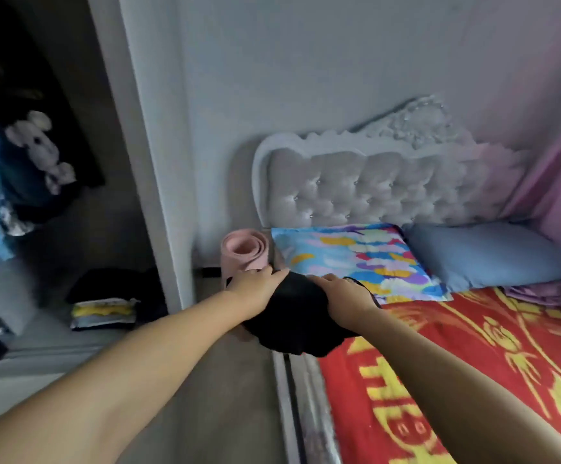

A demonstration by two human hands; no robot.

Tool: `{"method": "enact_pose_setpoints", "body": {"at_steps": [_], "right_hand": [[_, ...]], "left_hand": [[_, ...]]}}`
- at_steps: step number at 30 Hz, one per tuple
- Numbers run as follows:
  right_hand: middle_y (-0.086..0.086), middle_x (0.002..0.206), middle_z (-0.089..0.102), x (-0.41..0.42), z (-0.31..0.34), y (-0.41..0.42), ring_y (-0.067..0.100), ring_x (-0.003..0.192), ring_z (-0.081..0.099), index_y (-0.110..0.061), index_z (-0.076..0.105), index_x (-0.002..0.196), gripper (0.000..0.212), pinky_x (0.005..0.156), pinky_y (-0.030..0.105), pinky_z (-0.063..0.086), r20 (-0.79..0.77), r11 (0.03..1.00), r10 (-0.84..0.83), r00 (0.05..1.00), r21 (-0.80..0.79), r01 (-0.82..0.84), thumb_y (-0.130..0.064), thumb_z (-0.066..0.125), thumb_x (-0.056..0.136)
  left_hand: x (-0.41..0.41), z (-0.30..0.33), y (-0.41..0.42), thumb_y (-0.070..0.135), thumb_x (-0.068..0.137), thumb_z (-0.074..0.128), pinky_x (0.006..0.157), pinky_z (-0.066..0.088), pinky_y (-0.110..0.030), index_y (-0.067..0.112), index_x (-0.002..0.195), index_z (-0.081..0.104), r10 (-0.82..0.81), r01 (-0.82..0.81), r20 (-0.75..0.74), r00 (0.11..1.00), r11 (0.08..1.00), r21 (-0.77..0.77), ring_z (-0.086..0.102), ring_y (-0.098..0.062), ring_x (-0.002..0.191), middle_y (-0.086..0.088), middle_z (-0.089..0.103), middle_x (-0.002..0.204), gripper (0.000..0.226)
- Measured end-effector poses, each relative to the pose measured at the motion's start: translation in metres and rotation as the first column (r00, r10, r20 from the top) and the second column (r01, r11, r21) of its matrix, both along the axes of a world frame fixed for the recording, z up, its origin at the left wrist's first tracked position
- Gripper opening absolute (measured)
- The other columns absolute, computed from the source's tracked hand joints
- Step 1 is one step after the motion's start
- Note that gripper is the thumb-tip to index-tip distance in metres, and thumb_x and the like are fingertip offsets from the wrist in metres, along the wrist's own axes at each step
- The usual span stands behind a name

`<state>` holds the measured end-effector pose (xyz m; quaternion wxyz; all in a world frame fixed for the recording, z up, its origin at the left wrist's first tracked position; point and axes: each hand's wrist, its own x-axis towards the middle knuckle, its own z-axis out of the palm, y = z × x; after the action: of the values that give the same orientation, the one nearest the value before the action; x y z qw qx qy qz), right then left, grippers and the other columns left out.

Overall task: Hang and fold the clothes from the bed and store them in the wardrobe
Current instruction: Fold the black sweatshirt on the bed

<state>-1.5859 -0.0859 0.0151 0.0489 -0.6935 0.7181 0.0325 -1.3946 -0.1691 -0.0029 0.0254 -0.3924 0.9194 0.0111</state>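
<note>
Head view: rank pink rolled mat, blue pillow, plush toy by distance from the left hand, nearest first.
From the left hand, which grips the black garment:
1. Pink rolled mat, just beyond the fingertips, at the bed's head corner.
2. Plush toy, far to the left, in the wardrobe.
3. Blue pillow, far to the right, by the headboard.

A home bedroom: a bed with a red-and-yellow patterned blanket (473, 363), a white tufted headboard (372, 189) and 2 pillows (490, 252) stands beside an open wardrobe (54, 195) holding hung and folded clothes (105, 306).
</note>
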Motion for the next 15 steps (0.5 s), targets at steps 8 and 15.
{"method": "enact_pose_setpoints", "body": {"at_steps": [8,15], "right_hand": [[0.001,0.135,0.049,0.254,-0.033,-0.060,0.033,0.117,0.053,-0.041,0.026,0.146,0.060,0.093,0.045,0.047,0.096,0.940,0.334,0.938,0.033,-0.339,-0.019,0.041,0.092],[0.001,0.141,0.043,0.405,-0.060,-0.085,0.033,0.121,0.050,-0.039,0.021,0.150,0.065,0.096,0.043,0.046,0.096,0.860,0.493,0.865,0.096,-0.501,-0.015,0.042,0.094]], "left_hand": [[0.271,-0.022,0.004,0.004,0.090,0.042,0.074,0.046,-0.040,0.028,0.152,0.010,0.309,-0.310,0.080,0.948,0.951,0.007,0.053,-0.034,0.113,-0.010,0.040,0.140,0.074],[0.422,-0.043,0.015,0.008,0.092,0.041,0.087,0.049,-0.044,0.029,0.153,0.009,0.463,-0.476,0.150,0.874,0.877,0.064,0.054,-0.036,0.114,-0.010,0.035,0.147,0.072]]}}
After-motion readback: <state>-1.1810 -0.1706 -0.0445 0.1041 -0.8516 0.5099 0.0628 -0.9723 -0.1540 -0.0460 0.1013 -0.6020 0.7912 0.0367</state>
